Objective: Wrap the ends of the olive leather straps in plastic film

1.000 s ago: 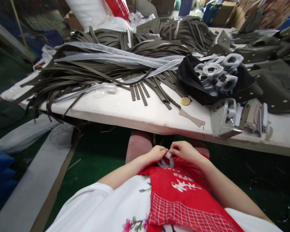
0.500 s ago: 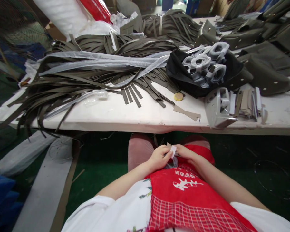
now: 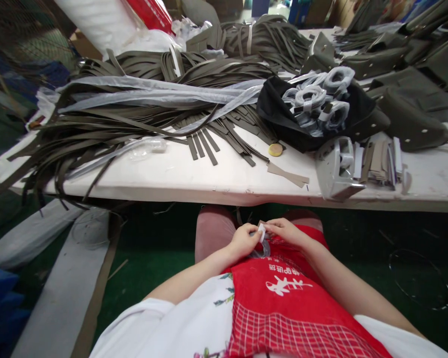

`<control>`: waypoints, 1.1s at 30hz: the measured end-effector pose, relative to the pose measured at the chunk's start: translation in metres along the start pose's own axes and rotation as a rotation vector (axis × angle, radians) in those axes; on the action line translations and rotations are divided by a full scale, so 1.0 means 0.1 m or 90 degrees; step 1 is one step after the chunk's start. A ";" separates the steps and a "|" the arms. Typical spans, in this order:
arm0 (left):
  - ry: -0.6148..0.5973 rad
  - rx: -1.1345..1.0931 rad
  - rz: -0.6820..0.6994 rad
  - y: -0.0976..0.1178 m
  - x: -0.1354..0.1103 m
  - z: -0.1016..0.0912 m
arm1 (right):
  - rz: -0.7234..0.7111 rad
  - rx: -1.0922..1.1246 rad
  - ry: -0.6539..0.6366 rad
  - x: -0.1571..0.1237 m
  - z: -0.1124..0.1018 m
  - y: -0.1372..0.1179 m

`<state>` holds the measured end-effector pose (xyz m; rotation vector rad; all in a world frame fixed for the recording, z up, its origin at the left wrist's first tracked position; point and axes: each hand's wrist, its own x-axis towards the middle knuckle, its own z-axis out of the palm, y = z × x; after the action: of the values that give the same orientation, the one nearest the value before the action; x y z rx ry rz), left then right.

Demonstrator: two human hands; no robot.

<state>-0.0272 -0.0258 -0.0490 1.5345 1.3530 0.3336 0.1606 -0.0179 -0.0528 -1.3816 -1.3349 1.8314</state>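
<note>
Pinching a white slip (image 3: 262, 232) between thumb and fingers, the person's left hand (image 3: 245, 239) is closed on it, low in the lap. The right hand (image 3: 283, 231) meets it from the other side, fingertips touching or nearly touching the slip's edge; its thumb is hidden, so whether those fingers are clamped cannot be told. A clear, cable-like coil (image 3: 262, 250) hangs just below the slip, between the hands and in front of the red apron (image 3: 289, 283).

Beyond the knees stands a white-topped table (image 3: 179, 181). Near its front edge sits a gray tape dispenser (image 3: 334, 166), with a row of upright cards (image 3: 381, 161) just beside it. Behind them, a black pouch (image 3: 274, 117) bears several wrapped coils (image 3: 309, 98). To the pouch's left are a small yellow disc (image 3: 275, 149), tan strips (image 3: 289, 175) lying crossed, and a broad heap of dark olive straps (image 3: 130, 122), some drooping over the table's end. Studded olive bags (image 3: 414, 119) lie to the right.
</note>
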 end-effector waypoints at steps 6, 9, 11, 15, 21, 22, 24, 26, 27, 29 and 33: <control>0.073 -0.007 -0.008 0.03 -0.05 0.02 | 0.005 -0.061 -0.011 0.05 -0.05 0.03; 0.078 0.009 0.028 0.04 -0.08 0.00 | 0.012 -0.069 -0.012 0.07 -0.05 0.06; 0.069 0.017 0.057 0.05 -0.10 -0.02 | 0.018 -0.066 -0.011 0.08 -0.03 0.07; 0.055 0.018 0.093 0.06 -0.13 -0.03 | 0.015 -0.065 -0.005 0.07 0.01 0.06; -0.045 -0.140 -0.052 0.00 -0.03 -0.07 | -0.045 -0.149 0.067 -0.03 0.13 -0.04; -0.090 -0.198 -0.105 -0.02 -0.02 -0.08 | -0.066 -0.174 0.067 -0.07 0.15 -0.06; -0.172 -0.299 -0.178 -0.06 0.01 -0.11 | -0.131 -0.246 0.034 -0.16 0.20 -0.10; -0.215 -0.368 -0.194 -0.09 0.03 -0.15 | -0.214 -0.338 -0.002 -0.26 0.23 -0.12; -0.223 -0.406 -0.198 -0.09 0.03 -0.17 | -0.250 -0.379 -0.006 -0.30 0.23 -0.13; -0.218 -0.477 -0.203 -0.08 0.06 -0.23 | -0.298 -0.434 0.019 -0.36 0.23 -0.12; -0.155 -0.562 -0.180 0.04 0.15 -0.30 | -0.373 -0.461 0.091 -0.37 0.23 -0.11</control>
<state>-0.0420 0.0025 -0.0386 0.6171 0.9979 0.4651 0.1513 -0.0529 -0.0264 -1.1970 -2.1503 0.8763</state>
